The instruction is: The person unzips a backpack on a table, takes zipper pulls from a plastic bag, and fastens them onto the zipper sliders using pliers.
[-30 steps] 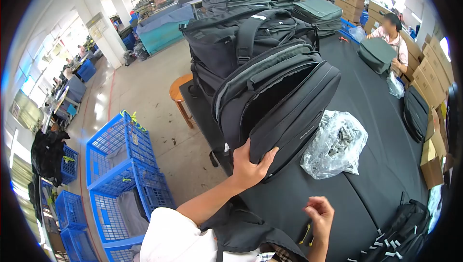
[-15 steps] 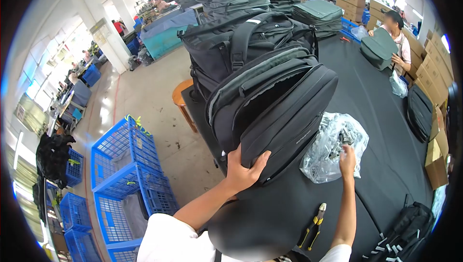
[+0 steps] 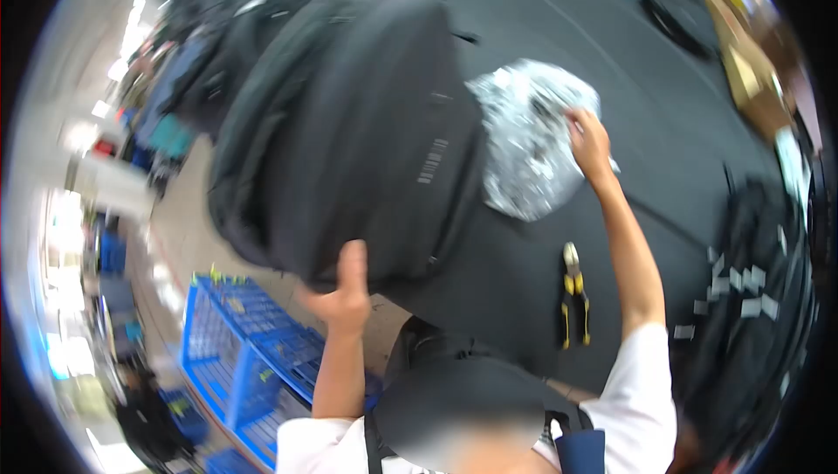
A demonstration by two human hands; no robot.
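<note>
Crates of blue plastic mesh (image 3: 297, 353), backpack of black padded fabric (image 3: 375, 133) in left hand (image 3: 342, 306), right hand (image 3: 591, 140) at bag of crinkled clear plastic (image 3: 532, 155).
Backpack at the left side of the black-covered table (image 3: 515, 291); blur, can't tell how it bears on it. Left hand clasps its lower edge, thumb up the front panel; looks bulky but fairly light, soft, liable to sag, best held by bottom seam, other side steadied. Pliers with yellow-and-black handles (image 3: 573, 291) lie between backpack and right forearm. Right hand's fingers bunched narrow at bag; can't tell if anything's pinched. Film likely slippery, thin. Far right, black fabric pile with white tags (image 3: 755, 299).
</note>
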